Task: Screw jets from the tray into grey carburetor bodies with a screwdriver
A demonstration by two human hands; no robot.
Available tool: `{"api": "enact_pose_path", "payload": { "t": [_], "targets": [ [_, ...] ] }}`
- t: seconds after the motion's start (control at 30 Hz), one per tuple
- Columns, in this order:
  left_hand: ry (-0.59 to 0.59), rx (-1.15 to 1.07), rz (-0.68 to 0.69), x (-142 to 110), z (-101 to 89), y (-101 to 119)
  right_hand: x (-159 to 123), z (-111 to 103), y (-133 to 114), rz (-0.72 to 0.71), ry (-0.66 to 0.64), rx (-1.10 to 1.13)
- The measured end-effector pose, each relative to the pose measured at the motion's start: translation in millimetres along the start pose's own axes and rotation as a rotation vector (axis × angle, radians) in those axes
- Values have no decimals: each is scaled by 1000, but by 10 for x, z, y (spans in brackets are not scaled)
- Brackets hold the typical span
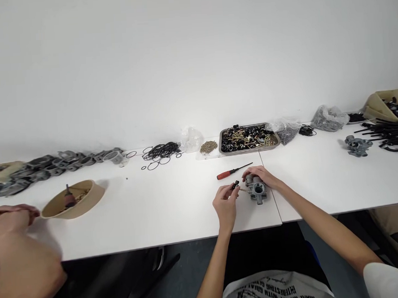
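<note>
A grey metal carburetor [257, 190] sits on the white table in front of me. My right hand [258, 174] is closed around its top and far side. Left of it, my left hand [226, 199] pinches a small black part [235, 185], whose exact kind I cannot make out. A thin brass-coloured piece [243, 190] shows between those fingers and the carburetor; whether it touches the body is unclear. Just beyond my hands lies a screwdriver [225, 175] with a red handle, its shaft pointing right.
Behind stands a metal tray [250, 151] of mixed small parts, near brass pieces [209, 147] and black O-rings [162, 152]. Another carburetor [358, 145] and black hoses [393, 132] lie right. On the left, a co-worker's arm [20, 254] is beside a beige bowl [87, 201].
</note>
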State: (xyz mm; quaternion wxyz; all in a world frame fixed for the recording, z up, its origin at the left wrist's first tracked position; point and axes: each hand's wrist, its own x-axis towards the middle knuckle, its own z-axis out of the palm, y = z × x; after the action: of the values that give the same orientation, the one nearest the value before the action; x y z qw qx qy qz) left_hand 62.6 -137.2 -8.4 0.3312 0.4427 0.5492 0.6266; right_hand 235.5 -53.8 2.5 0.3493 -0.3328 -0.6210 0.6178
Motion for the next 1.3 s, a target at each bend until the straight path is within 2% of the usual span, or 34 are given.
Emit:
{"api": "enact_pose_path", "payload": {
  "t": [0.27,0.43,0.57,0.77,0.93,1.03,1.3],
  "targets": [
    [51,110,-23,-115,56,-21,6,90,7,0,143,35],
    [-84,74,-39,-241,174,74,6,93,5,8,128,75],
    [-178,16,-38,-300,128,131,-12,88,-11,28,72,102],
    [-138,-73,-90,-353,98,60,-19,104,-16,18,66,105],
    [-187,-30,-135,-349,95,76,-23,98,-16,5,72,84],
    [-209,63,-79,-399,96,104,-22,98,-11,10,79,93],
    [-196,524,239,-549,205,92,-19,95,-30,15,61,104]
  ]
}}
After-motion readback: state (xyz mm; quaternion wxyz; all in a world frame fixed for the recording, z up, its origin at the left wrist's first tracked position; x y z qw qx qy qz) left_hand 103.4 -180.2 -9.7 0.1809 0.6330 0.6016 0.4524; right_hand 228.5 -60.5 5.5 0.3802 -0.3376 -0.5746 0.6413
